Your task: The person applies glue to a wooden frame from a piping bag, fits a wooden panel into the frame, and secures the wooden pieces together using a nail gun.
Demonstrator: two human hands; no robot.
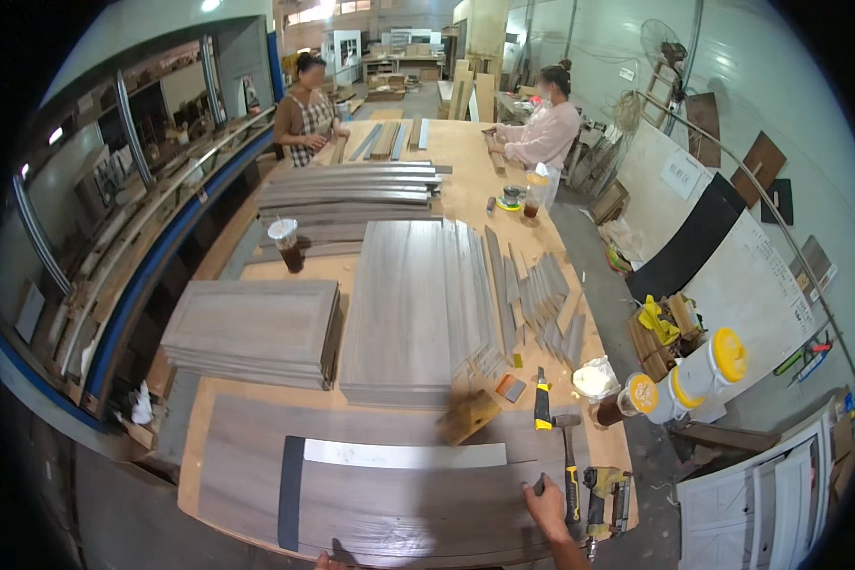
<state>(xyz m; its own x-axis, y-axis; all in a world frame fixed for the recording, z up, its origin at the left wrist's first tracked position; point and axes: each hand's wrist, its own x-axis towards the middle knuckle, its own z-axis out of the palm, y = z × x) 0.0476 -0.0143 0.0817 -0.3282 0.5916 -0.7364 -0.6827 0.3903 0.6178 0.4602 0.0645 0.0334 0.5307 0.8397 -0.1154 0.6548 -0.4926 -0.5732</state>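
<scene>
Yellowish nail gun (601,484), hammer (570,465) beside right hand (545,509) pinching dark piece (540,484); left hand (329,562) (mostly cropped): can't tell.

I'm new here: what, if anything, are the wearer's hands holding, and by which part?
Cannot be told: the dark spot at the right hand may be shadow; the left hand is mostly cut off.

Board (399,508): grey-brown, wood-grain, flat, long side left to right, near edge of table (191,470), on a larger similar sheet (242,456). White strip (404,454): long, narrow, faint marks, flat along board's far side, left end at dark strip. Dark strip (292,494): near-black, flat, crosswise at board's left end. Dark piece (540,484): small, pinched at board's right end, shape unclear.
</scene>
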